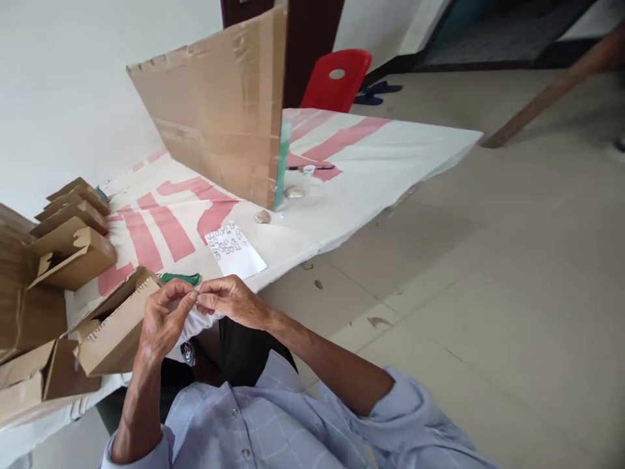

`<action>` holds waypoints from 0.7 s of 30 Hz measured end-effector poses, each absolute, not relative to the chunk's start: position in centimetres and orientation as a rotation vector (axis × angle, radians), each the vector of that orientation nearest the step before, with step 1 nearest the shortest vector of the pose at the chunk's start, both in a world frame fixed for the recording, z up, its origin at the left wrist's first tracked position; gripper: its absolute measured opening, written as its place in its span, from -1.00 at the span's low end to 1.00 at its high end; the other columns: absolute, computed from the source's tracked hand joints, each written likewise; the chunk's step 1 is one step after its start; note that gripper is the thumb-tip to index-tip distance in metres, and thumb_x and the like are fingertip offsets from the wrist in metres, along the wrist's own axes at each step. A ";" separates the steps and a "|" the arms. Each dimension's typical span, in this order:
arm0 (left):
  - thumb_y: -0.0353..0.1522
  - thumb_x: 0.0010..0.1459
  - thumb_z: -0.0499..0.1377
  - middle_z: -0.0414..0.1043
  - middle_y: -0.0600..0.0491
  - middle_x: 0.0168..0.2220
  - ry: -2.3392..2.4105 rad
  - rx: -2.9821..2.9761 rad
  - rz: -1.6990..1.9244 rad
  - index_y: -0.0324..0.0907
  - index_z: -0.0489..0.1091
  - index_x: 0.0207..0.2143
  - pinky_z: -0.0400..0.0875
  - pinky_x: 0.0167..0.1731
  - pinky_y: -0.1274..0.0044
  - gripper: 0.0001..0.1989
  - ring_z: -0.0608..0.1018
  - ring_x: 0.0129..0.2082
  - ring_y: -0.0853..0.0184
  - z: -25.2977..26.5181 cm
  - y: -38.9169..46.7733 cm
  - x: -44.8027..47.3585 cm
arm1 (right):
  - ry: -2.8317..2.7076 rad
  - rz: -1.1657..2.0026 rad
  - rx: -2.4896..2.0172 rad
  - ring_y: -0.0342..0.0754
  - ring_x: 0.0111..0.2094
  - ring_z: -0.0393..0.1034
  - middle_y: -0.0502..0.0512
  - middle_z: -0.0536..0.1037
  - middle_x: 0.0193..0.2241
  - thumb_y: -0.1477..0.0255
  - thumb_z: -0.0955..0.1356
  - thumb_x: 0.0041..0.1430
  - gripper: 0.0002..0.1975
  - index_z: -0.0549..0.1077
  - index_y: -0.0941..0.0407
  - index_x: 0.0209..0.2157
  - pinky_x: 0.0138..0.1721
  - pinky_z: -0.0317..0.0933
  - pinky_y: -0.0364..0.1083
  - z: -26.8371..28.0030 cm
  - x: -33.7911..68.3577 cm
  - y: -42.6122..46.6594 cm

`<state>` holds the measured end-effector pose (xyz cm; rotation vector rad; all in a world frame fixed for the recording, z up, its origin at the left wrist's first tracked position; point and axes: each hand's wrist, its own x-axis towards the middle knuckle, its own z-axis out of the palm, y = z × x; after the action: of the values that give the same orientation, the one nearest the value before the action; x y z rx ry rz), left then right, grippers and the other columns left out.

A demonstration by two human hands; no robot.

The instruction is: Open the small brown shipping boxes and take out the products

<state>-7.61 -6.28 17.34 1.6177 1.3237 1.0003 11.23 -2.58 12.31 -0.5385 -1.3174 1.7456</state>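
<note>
My left hand [165, 320] and my right hand [233, 301] meet fingertip to fingertip above the table's near edge. Both are closed in a pinch; whatever sits between the fingertips is too small to name. Just behind my fingers lies a green item [180, 278], partly hidden. A white sheet of paper [243, 260] with small drawn or stuck squares rests beyond my right hand. Close to my left hand, an open cardboard box [114, 329] stands at the table edge.
More open cardboard boxes [81, 260] line the left side. A large upright cardboard panel [219, 111] divides the table [385, 153]. A red chair [336, 85] stands behind it. Small brown lumps [262, 217] and a dark pen-like item [317, 167] lie near the panel.
</note>
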 end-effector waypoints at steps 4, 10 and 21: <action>-0.06 0.25 0.42 0.62 -0.02 -0.38 1.287 1.551 0.943 -0.17 0.59 -0.35 0.59 -0.21 0.38 -0.65 0.66 -0.32 0.20 17.5 -4.7 -5.4 | -1.276 1.653 -0.544 -0.10 -0.41 0.42 0.03 0.56 -0.50 -0.03 0.55 0.17 -0.51 0.57 0.14 -0.43 -0.26 0.38 -0.07 11.5 12.9 -2.4; -0.13 0.03 0.55 0.60 0.05 -0.45 1.277 1.499 0.794 -0.19 0.60 -0.41 0.50 -0.30 0.47 -0.66 0.60 -0.41 0.30 17.1 0.1 -0.5 | -1.153 1.443 -0.656 -0.11 -0.42 0.42 0.03 0.56 -0.48 0.10 0.49 0.27 -0.61 0.56 0.12 -0.44 -0.27 0.38 -0.08 8.7 16.3 -1.9; -0.03 -0.02 0.52 0.66 -0.04 -0.33 1.143 1.719 0.559 -0.23 0.66 -0.28 0.53 -0.22 0.42 -0.54 0.62 -0.33 0.26 14.0 13.0 8.6 | -0.858 1.065 -0.855 -0.07 -0.47 0.44 0.04 0.61 -0.49 0.01 0.49 0.26 -0.58 0.60 0.07 -0.44 -0.34 0.42 -0.05 5.1 23.1 -0.2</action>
<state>8.57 12.98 13.96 1.7194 1.1428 0.5589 23.09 -0.19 5.15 -0.8554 -0.8577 1.0653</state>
